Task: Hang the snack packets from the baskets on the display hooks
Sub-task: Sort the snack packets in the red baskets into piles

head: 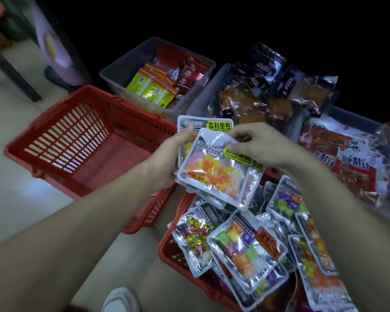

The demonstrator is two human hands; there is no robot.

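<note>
Shoe (122,299), red basket (113,154) on perhaps-tiled floor (14,192).

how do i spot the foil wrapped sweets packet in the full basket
Find the red basket heaped with silver packets, lower right. The foil-sweet packet lies at its left edge. Only it shows gold and red wrapped sweets; the others hold coloured cubes.

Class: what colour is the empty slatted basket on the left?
The basket is red; the head view shows it best.

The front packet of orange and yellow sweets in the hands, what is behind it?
Behind the front packet a second packet shows its yellow-labelled top. The left hand holds both, and the right hand pinches the front one. The rest of it is covered.
</note>
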